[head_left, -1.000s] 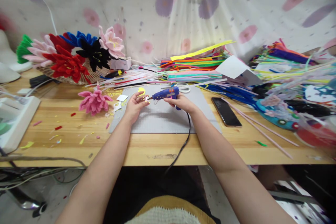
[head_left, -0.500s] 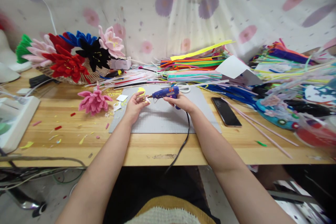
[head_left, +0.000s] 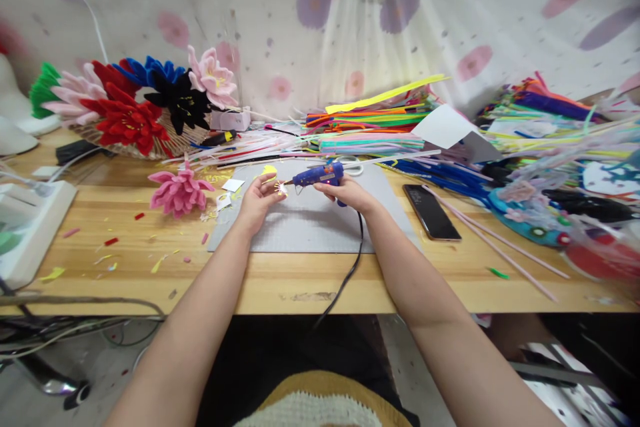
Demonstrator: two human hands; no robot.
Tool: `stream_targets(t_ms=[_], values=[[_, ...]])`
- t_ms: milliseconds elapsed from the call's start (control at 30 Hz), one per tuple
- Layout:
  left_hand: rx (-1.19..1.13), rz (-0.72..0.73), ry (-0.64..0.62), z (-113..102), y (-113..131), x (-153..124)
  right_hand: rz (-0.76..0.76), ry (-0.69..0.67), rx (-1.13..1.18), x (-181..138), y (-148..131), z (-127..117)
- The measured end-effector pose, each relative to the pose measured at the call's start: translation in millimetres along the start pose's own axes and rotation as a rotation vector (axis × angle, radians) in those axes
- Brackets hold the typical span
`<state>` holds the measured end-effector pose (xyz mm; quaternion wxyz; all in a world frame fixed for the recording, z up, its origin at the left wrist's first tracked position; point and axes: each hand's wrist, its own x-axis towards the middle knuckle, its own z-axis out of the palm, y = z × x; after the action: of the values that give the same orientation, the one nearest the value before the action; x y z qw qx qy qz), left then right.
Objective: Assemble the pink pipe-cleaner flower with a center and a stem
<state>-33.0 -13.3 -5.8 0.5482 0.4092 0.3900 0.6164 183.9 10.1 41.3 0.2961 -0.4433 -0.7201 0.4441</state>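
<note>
Shift since earlier frame: only a slight displacement is seen; the rear end of the white glue stick now lies a little farther right, while both hands are held in nearly the same place.
Step in hand: hot glue is judged to be in application at the small white-and-yellow stamen cluster.
Next move: a steady cluster and controlled trigger pressure are judged to be required, with fingertips kept clear of the hot nozzle.
Pink chenille flower: placed on the wooden table, left of the grey mat, apart from both hands.
Left hand: thumb and fingers are brought together, with the stamen cluster pinched at the tips.
Stamen cluster: held above the mat, spread toward the nozzle; whether contact is made cannot be told.
Blue glue gun: held above the mat, nozzle pointed left.
Right hand: fingers are closed around the gun's grip; trigger pressure cannot be told.
Smartphone: laid right of the mat, untouched.
</note>
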Motion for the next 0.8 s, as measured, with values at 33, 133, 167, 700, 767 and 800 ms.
stream_targets(t_ms=[33,133,167,700,767,800], values=[[0.0,0.001,0.0,-0.1,0.2,0.0,0.002,-0.001,-0.003,-0.1,0.7,-0.9],[0.005,0.015,-0.009,-1.0,0.0,0.5,0.018,-0.004,-0.022,-0.6,2.4,-3.7],[0.006,0.019,-0.01,-1.4,-0.2,0.7,0.027,-0.005,-0.031,-0.8,2.6,-4.5],[0.023,0.022,-0.019,-1.7,-1.3,1.1,0.025,-0.007,0.006,-0.9,0.2,-1.8],[0.024,0.024,-0.015,-2.2,-1.7,1.4,0.041,-0.001,-0.003,-1.6,-0.4,-3.4],[0.022,0.024,-0.011,-2.3,-1.7,1.6,0.051,-0.001,-0.006,-1.9,-0.2,-4.2]])
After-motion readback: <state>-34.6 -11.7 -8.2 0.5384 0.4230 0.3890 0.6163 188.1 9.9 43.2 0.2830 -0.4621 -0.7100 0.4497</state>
